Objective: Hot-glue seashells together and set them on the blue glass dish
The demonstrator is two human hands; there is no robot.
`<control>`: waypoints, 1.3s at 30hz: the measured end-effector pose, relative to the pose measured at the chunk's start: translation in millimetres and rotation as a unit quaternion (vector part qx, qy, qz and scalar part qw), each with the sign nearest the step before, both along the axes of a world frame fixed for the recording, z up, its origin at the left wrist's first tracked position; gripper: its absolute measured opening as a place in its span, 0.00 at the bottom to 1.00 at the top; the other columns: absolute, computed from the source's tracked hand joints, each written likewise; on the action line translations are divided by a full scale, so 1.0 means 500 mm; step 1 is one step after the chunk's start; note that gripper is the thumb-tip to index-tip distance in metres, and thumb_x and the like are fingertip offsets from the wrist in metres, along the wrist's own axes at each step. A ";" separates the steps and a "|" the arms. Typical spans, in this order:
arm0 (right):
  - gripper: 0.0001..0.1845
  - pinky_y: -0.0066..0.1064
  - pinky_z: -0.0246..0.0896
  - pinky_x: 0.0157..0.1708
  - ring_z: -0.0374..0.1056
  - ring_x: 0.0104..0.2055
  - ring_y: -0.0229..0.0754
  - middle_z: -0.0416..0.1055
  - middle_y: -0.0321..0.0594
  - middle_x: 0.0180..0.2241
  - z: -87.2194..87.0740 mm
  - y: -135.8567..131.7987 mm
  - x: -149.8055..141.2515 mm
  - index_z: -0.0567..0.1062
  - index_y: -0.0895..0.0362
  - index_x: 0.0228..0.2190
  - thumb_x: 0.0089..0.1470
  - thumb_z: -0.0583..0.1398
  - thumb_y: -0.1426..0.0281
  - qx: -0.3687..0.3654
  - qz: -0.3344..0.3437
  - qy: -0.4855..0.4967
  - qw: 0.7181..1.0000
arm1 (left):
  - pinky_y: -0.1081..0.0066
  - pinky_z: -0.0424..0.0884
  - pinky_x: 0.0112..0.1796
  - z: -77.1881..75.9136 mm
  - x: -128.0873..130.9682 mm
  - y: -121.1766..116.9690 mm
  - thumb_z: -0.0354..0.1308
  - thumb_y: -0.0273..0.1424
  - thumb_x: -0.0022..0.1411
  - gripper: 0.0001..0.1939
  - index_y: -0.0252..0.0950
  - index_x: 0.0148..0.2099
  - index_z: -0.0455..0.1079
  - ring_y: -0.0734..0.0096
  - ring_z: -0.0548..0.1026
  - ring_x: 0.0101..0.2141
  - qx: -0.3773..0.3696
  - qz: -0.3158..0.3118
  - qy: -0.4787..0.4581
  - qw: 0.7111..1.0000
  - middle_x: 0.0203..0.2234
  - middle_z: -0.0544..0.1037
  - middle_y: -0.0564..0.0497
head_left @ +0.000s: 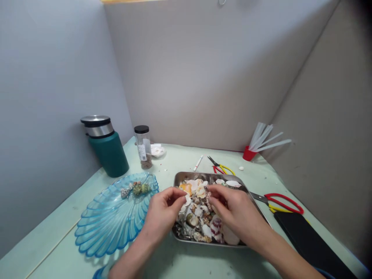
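A metal tray (200, 243) full of mixed seashells (206, 230) lies in front of me. Above its left part, my left hand (165, 207) is closed in a pinch. A white shell shows at those fingertips, but whether it is held or lies in the tray behind I cannot tell. My right hand (236, 207) hovers over the tray's right half, thumb and fingers closed on a slender brown-speckled seashell (208, 199). To the left stands a blue scalloped glass dish (116, 221) with several small spiral shells (138, 188) near its back edge.
A teal bottle (109, 153) and a black-lidded jar (143, 149) stand at the back left. Behind the tray lie a white pen (198, 163) and yellow-and-red pliers (221, 167). Red-handled scissors (283, 202), a black phone-like slab (308, 240) and a red cup of glue sticks (249, 154) are right.
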State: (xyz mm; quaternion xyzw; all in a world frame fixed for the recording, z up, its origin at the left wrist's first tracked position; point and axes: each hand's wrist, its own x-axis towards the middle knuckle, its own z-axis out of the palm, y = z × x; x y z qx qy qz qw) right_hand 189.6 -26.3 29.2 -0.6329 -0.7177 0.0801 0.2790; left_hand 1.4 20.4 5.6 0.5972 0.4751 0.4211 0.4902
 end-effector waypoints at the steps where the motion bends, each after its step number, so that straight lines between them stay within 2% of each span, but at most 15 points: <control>1: 0.12 0.32 0.62 0.35 0.72 0.34 0.44 0.77 0.39 0.33 -0.001 -0.001 0.002 0.76 0.54 0.39 0.56 0.54 0.71 -0.007 0.005 -0.014 1.000 | 0.73 0.65 0.29 -0.001 -0.001 0.002 0.61 0.33 0.51 0.07 0.34 0.31 0.76 0.71 0.71 0.26 0.010 0.013 0.010 1.000 0.24 0.77 0.50; 5: 0.11 0.33 0.62 0.38 0.71 0.37 0.43 0.76 0.38 0.35 0.001 -0.006 0.004 0.77 0.51 0.37 0.56 0.55 0.71 -0.016 0.070 -0.040 0.997 | 0.73 0.65 0.28 0.003 0.001 0.001 0.62 0.34 0.50 0.09 0.34 0.32 0.77 0.71 0.71 0.25 -0.005 0.024 0.001 1.000 0.23 0.77 0.50; 11: 0.14 0.31 0.64 0.36 0.71 0.34 0.40 0.75 0.39 0.39 0.010 -0.005 0.005 0.74 0.52 0.44 0.55 0.58 0.69 0.048 0.059 0.026 0.997 | 0.76 0.64 0.25 0.005 0.013 -0.008 0.65 0.34 0.45 0.10 0.33 0.30 0.74 0.76 0.68 0.22 -0.069 -0.018 -0.083 0.994 0.20 0.74 0.53; 16: 0.10 0.29 0.64 0.35 0.72 0.34 0.40 0.77 0.36 0.33 0.006 0.001 0.001 0.76 0.52 0.37 0.55 0.57 0.71 0.038 0.076 0.091 0.992 | 0.76 0.64 0.25 0.007 0.018 -0.010 0.67 0.36 0.44 0.13 0.33 0.30 0.74 0.76 0.68 0.22 -0.092 -0.047 -0.091 0.990 0.19 0.73 0.53; 20: 0.07 0.28 0.64 0.32 0.71 0.29 0.38 0.76 0.34 0.29 0.009 0.002 -0.003 0.77 0.53 0.33 0.53 0.58 0.71 0.023 0.050 0.136 0.989 | 0.75 0.65 0.27 0.008 0.015 -0.011 0.64 0.40 0.48 0.15 0.32 0.32 0.74 0.76 0.68 0.22 -0.093 -0.074 -0.109 0.987 0.20 0.74 0.52; 24: 0.08 0.28 0.64 0.32 0.71 0.29 0.39 0.77 0.35 0.29 0.009 0.002 -0.004 0.77 0.53 0.33 0.53 0.58 0.69 0.019 0.037 0.155 0.987 | 0.75 0.66 0.27 0.003 0.012 -0.011 0.59 0.43 0.55 0.17 0.32 0.30 0.72 0.76 0.69 0.22 -0.073 -0.087 -0.100 0.989 0.24 0.77 0.49; 27: 0.09 0.29 0.65 0.32 0.71 0.31 0.40 0.77 0.37 0.31 0.007 0.002 -0.004 0.77 0.54 0.34 0.53 0.58 0.68 0.019 0.036 0.156 0.987 | 0.76 0.65 0.27 0.003 0.011 -0.010 0.58 0.43 0.56 0.17 0.32 0.30 0.72 0.76 0.69 0.22 -0.069 -0.084 -0.098 0.989 0.24 0.77 0.49; 31: 0.09 0.29 0.65 0.32 0.71 0.31 0.40 0.77 0.37 0.31 0.007 0.001 -0.009 0.77 0.54 0.33 0.54 0.56 0.67 0.024 0.037 0.159 0.986 | 0.76 0.64 0.24 0.008 0.011 -0.010 0.62 0.41 0.51 0.15 0.32 0.29 0.73 0.77 0.67 0.21 -0.077 -0.090 -0.109 0.987 0.21 0.76 0.50; 35: 0.09 0.30 0.65 0.36 0.71 0.34 0.41 0.76 0.38 0.33 0.008 -0.002 -0.015 0.76 0.54 0.33 0.56 0.55 0.68 0.066 0.046 0.116 0.990 | 0.76 0.64 0.24 0.008 0.012 -0.014 0.62 0.37 0.50 0.11 0.33 0.29 0.74 0.76 0.68 0.20 -0.046 -0.077 -0.098 0.991 0.20 0.75 0.51; 39: 0.13 0.30 0.65 0.33 0.70 0.31 0.40 0.76 0.39 0.34 0.011 -0.017 0.019 0.73 0.54 0.42 0.57 0.56 0.65 0.071 0.027 0.052 0.996 | 0.76 0.65 0.24 0.000 0.015 -0.016 0.61 0.35 0.51 0.10 0.32 0.29 0.73 0.76 0.68 0.21 -0.023 -0.049 -0.082 0.995 0.21 0.75 0.51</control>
